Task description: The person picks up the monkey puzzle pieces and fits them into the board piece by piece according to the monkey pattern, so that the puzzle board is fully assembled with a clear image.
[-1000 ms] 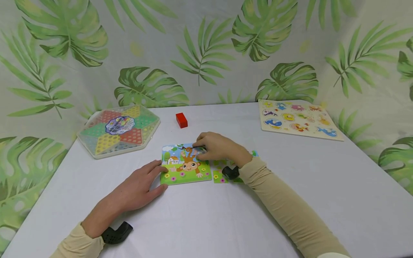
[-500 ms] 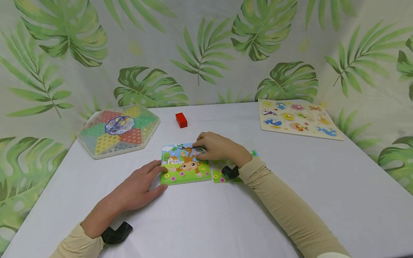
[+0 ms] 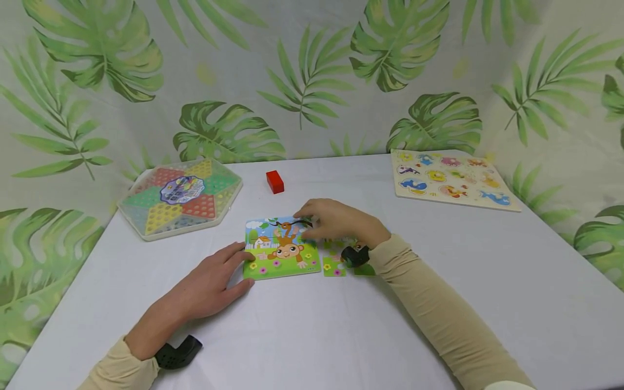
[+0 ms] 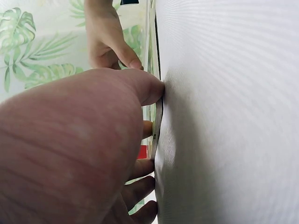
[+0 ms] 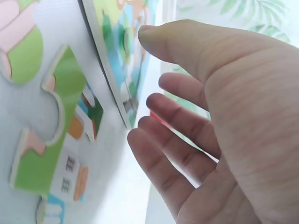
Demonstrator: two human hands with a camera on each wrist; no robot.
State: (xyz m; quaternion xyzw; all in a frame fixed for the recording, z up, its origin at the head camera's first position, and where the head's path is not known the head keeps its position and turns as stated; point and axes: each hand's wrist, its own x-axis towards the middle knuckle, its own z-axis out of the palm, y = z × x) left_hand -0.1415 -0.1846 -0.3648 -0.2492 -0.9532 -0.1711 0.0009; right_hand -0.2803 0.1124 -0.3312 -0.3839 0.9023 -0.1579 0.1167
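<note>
A monkey-picture jigsaw board [image 3: 292, 265] lies flat near the middle of the white table. My left hand [image 3: 207, 287] rests at its left side, one fingertip on the picture and the thumb by the lower left corner. Over the upper right corner is my right hand [image 3: 336, 216], fingers loosely bent and spread, nothing between them in the right wrist view. Loose jigsaw pieces [image 3: 333, 268] lie just right of the board, partly hidden under the right wrist. One green-edged piece [image 5: 35, 172] shows close up in the right wrist view.
A hexagonal Chinese checkers box [image 3: 195, 227] sits at the back left. The red block [image 3: 275, 182] stands behind the board. At the back right lies a wooden sea-animal peg puzzle [image 3: 429, 189]. Leaf-patterned cloth [image 3: 312, 70] hangs behind the table.
My right hand has eased slightly to the right and its fingers have loosened off the board's upper right part, uncovering more of the picture. The left hand has stayed in place.
</note>
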